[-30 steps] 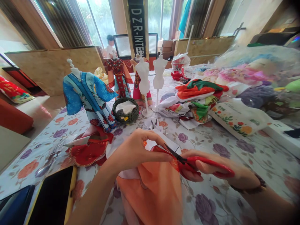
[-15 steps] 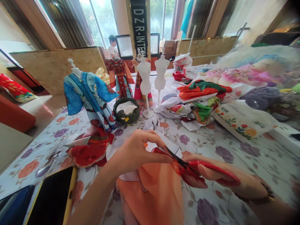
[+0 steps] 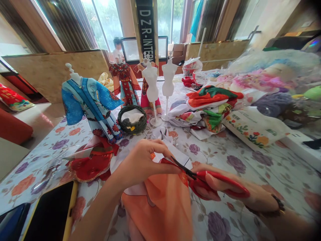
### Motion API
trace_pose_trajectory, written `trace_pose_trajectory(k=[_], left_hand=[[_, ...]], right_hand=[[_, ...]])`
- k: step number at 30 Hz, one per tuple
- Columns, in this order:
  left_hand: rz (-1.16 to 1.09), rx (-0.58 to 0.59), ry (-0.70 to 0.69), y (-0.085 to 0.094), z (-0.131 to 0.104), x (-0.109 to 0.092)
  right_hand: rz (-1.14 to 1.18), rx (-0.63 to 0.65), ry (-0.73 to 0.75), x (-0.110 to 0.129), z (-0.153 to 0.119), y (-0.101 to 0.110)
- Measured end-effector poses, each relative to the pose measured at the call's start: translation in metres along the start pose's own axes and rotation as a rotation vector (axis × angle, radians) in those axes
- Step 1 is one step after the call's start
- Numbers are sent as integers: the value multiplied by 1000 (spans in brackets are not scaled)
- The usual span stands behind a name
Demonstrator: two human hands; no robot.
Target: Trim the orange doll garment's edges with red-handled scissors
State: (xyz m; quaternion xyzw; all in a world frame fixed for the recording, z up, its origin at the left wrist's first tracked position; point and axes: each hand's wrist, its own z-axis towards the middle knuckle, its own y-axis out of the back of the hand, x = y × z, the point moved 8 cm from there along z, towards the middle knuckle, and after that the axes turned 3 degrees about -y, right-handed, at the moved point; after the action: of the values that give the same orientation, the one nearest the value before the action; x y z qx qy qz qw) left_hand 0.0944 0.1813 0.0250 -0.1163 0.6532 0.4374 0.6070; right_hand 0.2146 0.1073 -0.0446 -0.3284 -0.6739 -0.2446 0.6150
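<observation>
My left hand (image 3: 145, 159) pinches the upper edge of an orange cloth (image 3: 165, 204) between thumb and fingers, and the cloth hangs down over the table's near side. White and red parts of the fabric show around the pinch. My right hand (image 3: 213, 184) is closed around the red handles of a pair of scissors (image 3: 223, 182). Their dark blades (image 3: 182, 167) point left and lie at the cloth's edge, right by my left fingertips. How far the blades part is hard to make out. A red piece of cloth (image 3: 90, 164) rests left of my left hand.
A flowered tablecloth (image 3: 235, 164) covers the table. Beyond my hands stand a blue-robed dress form (image 3: 87, 97), two white dress forms (image 3: 150, 80) and a dark woven basket (image 3: 131, 127). Folded fabrics (image 3: 210, 107) are piled to the right. A yellow-edged phone (image 3: 50, 211) lies at near left.
The whole view has shifted slightly, so most things sit a little further left. My hands, the cloth and the scissors keep nearly the same arrangement.
</observation>
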Motion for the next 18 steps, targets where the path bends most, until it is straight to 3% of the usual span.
trace_pose_trajectory(k=[18], left_hand=[[24, 6, 22, 0, -2, 0]], right_hand=[[15, 2, 36, 5, 2, -2]])
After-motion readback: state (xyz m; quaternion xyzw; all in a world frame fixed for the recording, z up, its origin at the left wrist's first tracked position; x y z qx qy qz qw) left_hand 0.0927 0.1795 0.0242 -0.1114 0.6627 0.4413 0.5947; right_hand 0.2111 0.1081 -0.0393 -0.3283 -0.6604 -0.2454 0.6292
